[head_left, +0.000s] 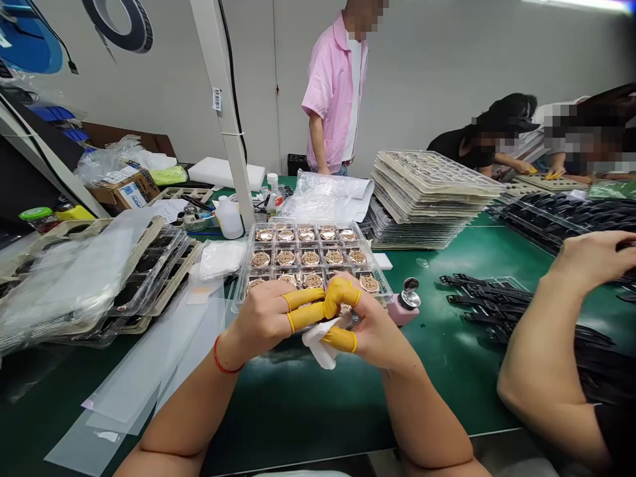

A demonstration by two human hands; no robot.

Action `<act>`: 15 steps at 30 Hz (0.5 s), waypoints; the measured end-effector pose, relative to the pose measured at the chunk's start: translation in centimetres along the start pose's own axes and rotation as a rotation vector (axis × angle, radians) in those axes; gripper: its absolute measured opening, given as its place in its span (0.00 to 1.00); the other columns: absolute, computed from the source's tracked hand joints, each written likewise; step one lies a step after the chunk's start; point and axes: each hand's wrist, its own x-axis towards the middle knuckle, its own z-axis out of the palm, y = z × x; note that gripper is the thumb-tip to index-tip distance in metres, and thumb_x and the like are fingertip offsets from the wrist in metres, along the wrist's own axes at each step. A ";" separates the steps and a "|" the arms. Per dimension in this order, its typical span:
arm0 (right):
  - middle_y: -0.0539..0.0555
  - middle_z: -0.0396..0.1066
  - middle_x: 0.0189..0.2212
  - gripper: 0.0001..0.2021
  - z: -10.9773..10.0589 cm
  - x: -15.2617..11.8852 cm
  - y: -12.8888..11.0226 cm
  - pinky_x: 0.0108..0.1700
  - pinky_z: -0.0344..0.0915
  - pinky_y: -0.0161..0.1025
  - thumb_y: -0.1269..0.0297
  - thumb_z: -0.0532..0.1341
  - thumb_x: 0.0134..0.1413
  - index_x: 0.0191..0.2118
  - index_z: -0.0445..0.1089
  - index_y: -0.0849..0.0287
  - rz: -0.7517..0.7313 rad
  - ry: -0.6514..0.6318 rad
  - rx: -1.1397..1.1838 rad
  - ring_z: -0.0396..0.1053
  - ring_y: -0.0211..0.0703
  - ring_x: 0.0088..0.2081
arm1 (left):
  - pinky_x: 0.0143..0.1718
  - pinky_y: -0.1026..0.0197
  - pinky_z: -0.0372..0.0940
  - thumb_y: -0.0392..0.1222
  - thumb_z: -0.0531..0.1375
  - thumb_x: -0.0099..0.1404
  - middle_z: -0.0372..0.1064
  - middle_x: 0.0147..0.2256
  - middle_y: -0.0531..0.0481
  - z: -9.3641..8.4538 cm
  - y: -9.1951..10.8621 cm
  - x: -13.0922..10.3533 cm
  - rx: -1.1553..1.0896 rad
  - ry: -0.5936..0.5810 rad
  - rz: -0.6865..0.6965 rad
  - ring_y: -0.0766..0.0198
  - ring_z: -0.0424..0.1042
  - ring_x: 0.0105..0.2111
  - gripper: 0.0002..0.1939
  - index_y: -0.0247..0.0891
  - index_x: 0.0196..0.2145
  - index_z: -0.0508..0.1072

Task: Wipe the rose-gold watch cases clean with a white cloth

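Yellow finger covers sit on fingers of both hands. My left hand [268, 317], with a red string at the wrist, has its fingers closed and meeting the other hand; what lies between them is hidden. A white cloth [325, 344] is pinched in my right hand [365, 324], just in front of the tray. Beneath and beyond the hands lies a clear plastic tray [240, 281] with rows of compartments. Gold-coloured round watch cases [310, 257] fill its visible compartments, marked backs up in the nearer rows.
A pink bottle [401, 310] with a metal top stands right of the tray. Stacked trays [432, 192] rise behind it; more trays [99, 285] lie left. Black straps [491, 308] and a co-worker's arm [541, 338] are at right. A person in pink [330, 93] stands across the table.
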 end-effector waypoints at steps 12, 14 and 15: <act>0.46 0.64 0.27 0.07 -1.1 -0.4 -0.8 0.45 0.60 0.44 0.64 0.65 0.51 0.31 0.64 0.52 -0.259 -0.174 0.119 0.61 0.40 0.32 | 0.30 0.63 0.68 0.41 0.52 0.72 0.78 0.32 0.45 0.9 0.1 0.6 -0.508 0.156 -0.009 0.64 0.74 0.29 0.13 0.40 0.37 0.76; 0.46 0.66 0.27 0.07 -1.1 -0.4 -0.9 0.48 0.61 0.46 0.63 0.65 0.51 0.31 0.65 0.51 -0.265 -0.177 0.144 0.63 0.40 0.32 | 0.32 0.63 0.70 0.42 0.53 0.71 0.78 0.32 0.45 1.3 0.4 0.4 -0.597 0.183 -0.050 0.64 0.76 0.30 0.13 0.41 0.36 0.76; 0.46 0.67 0.27 0.06 -1.1 -0.4 -1.0 0.48 0.61 0.46 0.63 0.65 0.51 0.32 0.66 0.51 -0.267 -0.174 0.155 0.63 0.39 0.32 | 0.32 0.63 0.71 0.43 0.53 0.71 0.78 0.31 0.45 1.6 0.6 0.3 -0.632 0.198 -0.079 0.64 0.76 0.29 0.13 0.41 0.34 0.76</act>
